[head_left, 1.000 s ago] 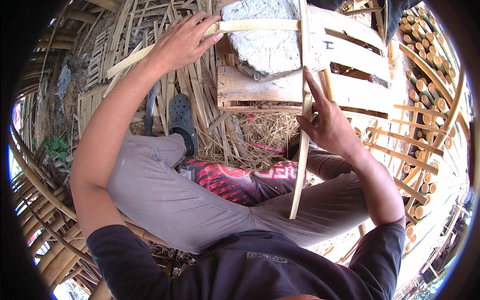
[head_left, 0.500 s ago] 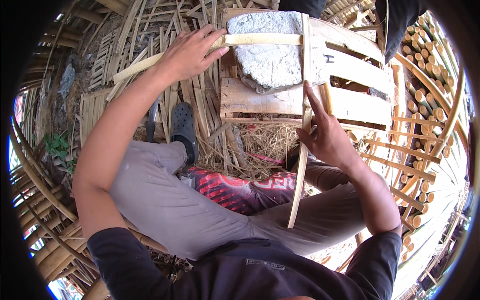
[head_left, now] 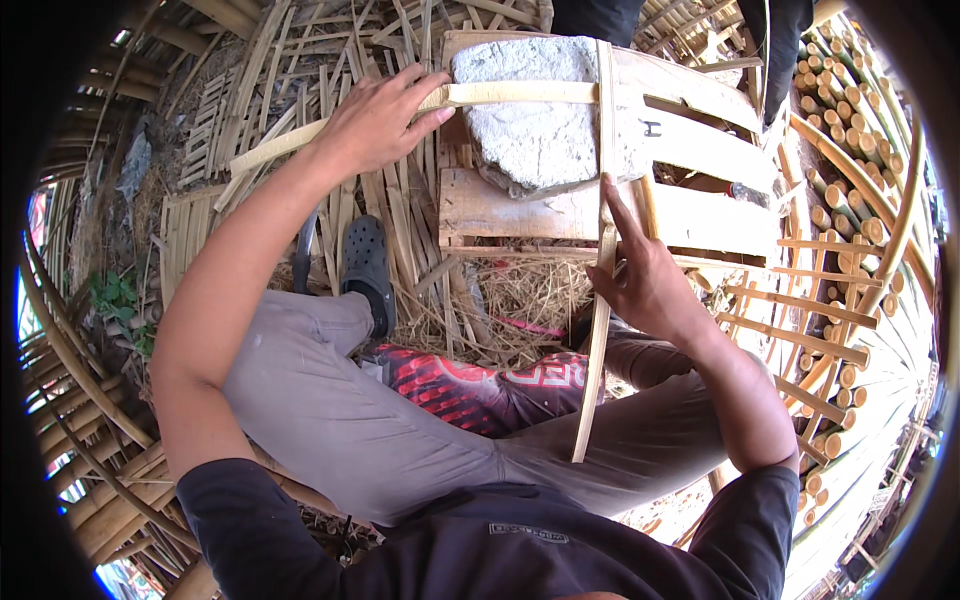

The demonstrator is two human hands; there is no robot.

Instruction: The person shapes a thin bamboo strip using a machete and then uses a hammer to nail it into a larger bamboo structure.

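A pale grey stone block (head_left: 535, 140) sits on a low stand of wooden planks (head_left: 515, 212). Across its top runs a flat bamboo strip (head_left: 530, 93), whose left part passes under my left hand (head_left: 380, 122). That hand grips it at the block's left side, fingers over it and thumb below. A second bamboo strip (head_left: 594, 370) meets the first near the block's right edge and comes down toward my lap. My right hand (head_left: 645, 275) holds this one, its index finger stretched along it and the thumb against it. Beside that finger shows a wooden handle (head_left: 652, 210), partly hidden.
Cut bamboo poles (head_left: 870, 205) are stacked at the right, with thin slats (head_left: 810, 345) before them. Split bamboo lies at the back left. A grey clog (head_left: 368, 262) and a red-and-black printed cloth (head_left: 450, 390) are below the stand. Another person's dark-clad leg (head_left: 780, 45) is behind it.
The view has shifted a little, so the stand and block sit slightly lower in it. Both hands keep their hold on the strips, with hardly any movement.
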